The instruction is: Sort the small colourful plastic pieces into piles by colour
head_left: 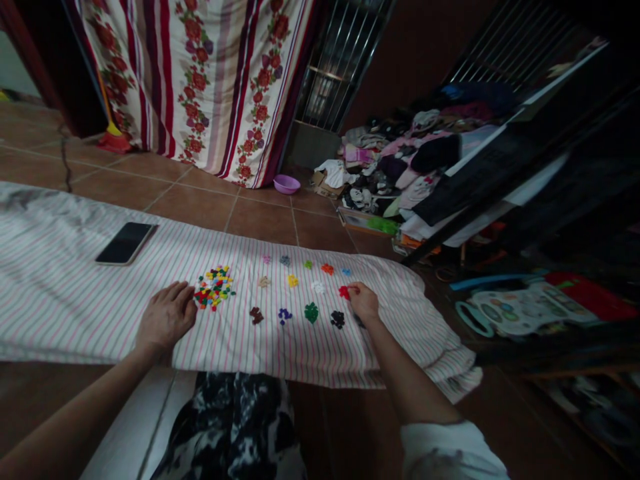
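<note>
My left hand (167, 315) lies flat with its fingers spread on the striped cloth, just left of a heap of mixed-colour small pieces (215, 288). At the right, my right hand (364, 301) pinches at a small red pile (344, 292); its fingertips partly cover the pieces. Sorted by colour, other little piles sit between the hands: brown (256, 315), dark blue (285, 316), green (311, 313), black (337, 319), beige (263, 282), yellow (293, 281) and white (318, 287). Behind them are pink (267, 259), grey (285, 260), light green (308, 265), orange (327, 269) and light blue (346, 272) ones.
A phone (127, 243) lies on the striped cloth (60, 287) at the left. Beyond are a floral curtain (225, 87), a purple basin (287, 184) and a heap of clothes (395, 157). A low rack with a colourful toy board (520, 307) stands at the right.
</note>
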A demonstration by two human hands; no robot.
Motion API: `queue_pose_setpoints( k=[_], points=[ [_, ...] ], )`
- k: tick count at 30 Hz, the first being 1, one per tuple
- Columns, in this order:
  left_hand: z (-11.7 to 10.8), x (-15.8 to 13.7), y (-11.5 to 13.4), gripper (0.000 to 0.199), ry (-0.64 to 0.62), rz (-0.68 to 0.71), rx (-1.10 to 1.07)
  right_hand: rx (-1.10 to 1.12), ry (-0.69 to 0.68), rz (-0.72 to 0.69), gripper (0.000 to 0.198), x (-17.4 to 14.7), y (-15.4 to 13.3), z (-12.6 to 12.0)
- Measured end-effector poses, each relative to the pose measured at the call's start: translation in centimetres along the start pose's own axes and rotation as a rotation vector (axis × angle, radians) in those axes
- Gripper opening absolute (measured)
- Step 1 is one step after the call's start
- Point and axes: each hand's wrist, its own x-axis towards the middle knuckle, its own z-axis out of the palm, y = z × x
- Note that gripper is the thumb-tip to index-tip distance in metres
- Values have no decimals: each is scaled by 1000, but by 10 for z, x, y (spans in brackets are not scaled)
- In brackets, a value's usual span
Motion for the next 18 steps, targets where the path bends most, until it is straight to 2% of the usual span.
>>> queue_pose_setpoints(
  k=[18],
  points=[
    [-3,1,1,38,1,30,44,-92,-97,-19,34,4,-3,-3]
  ],
)
